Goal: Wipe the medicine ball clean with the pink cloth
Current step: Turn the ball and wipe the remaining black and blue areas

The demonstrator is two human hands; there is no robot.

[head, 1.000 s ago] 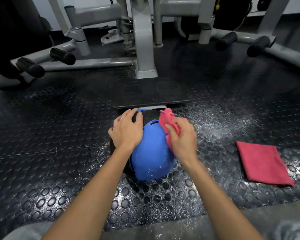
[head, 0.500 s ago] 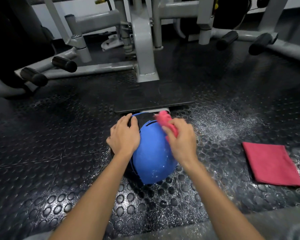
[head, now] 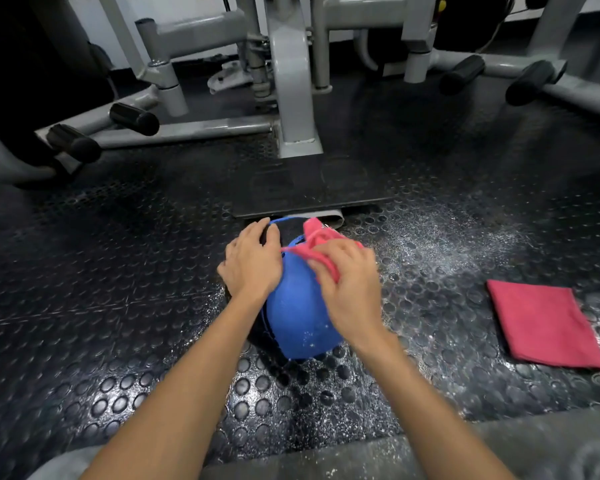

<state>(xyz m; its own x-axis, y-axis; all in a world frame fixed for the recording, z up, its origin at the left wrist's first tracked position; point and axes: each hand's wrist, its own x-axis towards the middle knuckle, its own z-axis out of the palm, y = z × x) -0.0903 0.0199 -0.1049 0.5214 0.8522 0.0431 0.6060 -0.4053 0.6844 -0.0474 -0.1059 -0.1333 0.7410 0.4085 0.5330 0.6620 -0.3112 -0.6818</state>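
Studded black rubber floor (head: 118, 341), white-dusted, carries blue medicine ball (head: 291, 317). Its side bears the left hand (head: 253, 265), laid flat; right hand (head: 350, 296) clutches pink cloth (head: 321, 239) on its top.

No lettering, label, brand, number or sign can be read on the medicine ball (head: 297, 317), the pink cloth (head: 317, 237), the folded cloth (head: 541, 327) at right, or the far grey machine frame (head: 291, 81).
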